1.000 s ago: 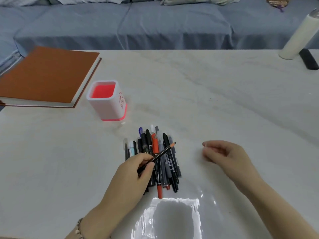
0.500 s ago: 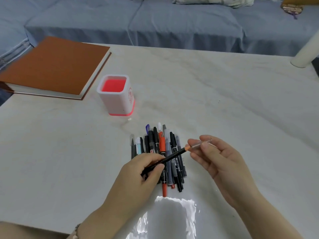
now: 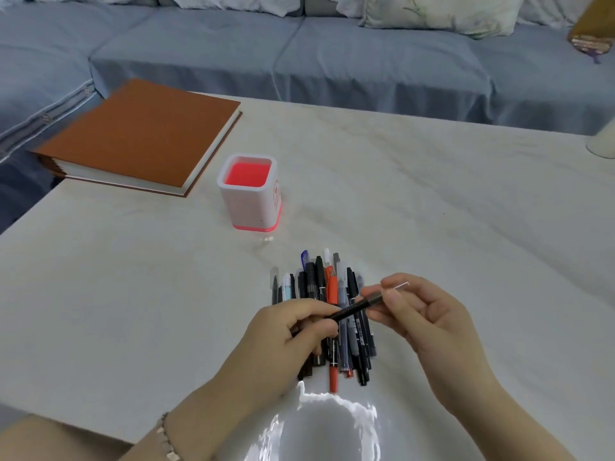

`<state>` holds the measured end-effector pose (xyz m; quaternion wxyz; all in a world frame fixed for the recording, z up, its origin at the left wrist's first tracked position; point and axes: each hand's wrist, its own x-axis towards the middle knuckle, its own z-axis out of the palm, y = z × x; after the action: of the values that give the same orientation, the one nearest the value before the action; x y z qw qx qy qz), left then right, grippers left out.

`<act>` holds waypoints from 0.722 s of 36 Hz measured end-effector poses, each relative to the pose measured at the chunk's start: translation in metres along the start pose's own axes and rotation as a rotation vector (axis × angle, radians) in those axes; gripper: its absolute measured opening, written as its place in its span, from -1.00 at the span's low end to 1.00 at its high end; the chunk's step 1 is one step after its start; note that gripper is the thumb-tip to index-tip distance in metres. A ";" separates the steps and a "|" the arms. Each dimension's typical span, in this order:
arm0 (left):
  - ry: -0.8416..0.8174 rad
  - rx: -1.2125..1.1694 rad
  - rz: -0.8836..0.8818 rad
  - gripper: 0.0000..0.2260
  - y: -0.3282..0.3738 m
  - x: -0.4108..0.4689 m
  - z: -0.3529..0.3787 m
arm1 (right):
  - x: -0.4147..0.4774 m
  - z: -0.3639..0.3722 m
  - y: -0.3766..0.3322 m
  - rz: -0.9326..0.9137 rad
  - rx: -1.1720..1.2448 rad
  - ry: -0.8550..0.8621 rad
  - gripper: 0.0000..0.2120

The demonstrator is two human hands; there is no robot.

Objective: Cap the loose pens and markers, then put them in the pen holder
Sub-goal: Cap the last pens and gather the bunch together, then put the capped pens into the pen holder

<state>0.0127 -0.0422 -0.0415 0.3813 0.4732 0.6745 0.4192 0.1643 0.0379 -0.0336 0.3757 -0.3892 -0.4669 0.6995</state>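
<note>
Barely begun: your left hand point(image 3: 293, 331) grips a black pen point(image 3: 352, 309), your right hand point(image 3: 429, 314) pinches its clear cap point(image 3: 397, 287) on, over the pile of pens point(image 3: 332, 287) just your side of the empty pen holder point(image 3: 248, 207).

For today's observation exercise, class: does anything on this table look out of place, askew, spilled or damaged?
The brown book overhangs the table's far left edge. The pens lie heaped on the table while the pen holder stands empty. Nothing looks spilled or damaged.
</note>
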 end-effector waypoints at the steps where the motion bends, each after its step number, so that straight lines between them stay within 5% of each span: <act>1: 0.004 0.046 0.011 -0.75 -0.001 0.006 -0.005 | 0.003 0.002 -0.001 -0.006 -0.015 -0.003 -0.89; 3: 0.078 0.184 0.056 -0.83 -0.005 0.023 -0.020 | 0.012 0.008 -0.003 -0.021 -0.041 0.010 -0.88; 9: 0.463 0.551 0.032 -0.49 -0.025 0.095 -0.083 | 0.051 0.040 -0.022 -0.211 -0.083 0.120 -0.87; 16: 0.341 0.585 -0.069 -0.67 -0.045 0.130 -0.114 | 0.117 0.101 -0.042 -0.518 -0.338 0.117 -0.79; 22: 0.386 0.485 0.041 -0.96 -0.045 0.117 -0.112 | 0.149 0.129 -0.012 -0.417 -0.537 0.075 -0.91; 26: 0.428 0.438 0.059 -0.98 -0.045 0.092 -0.111 | 0.138 0.118 -0.001 -0.352 -0.595 -0.016 -0.71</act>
<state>-0.1267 0.0148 -0.0541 0.1071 0.4646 0.7997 0.3649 0.0011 0.1185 -0.0281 0.3569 -0.3897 -0.7135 0.4601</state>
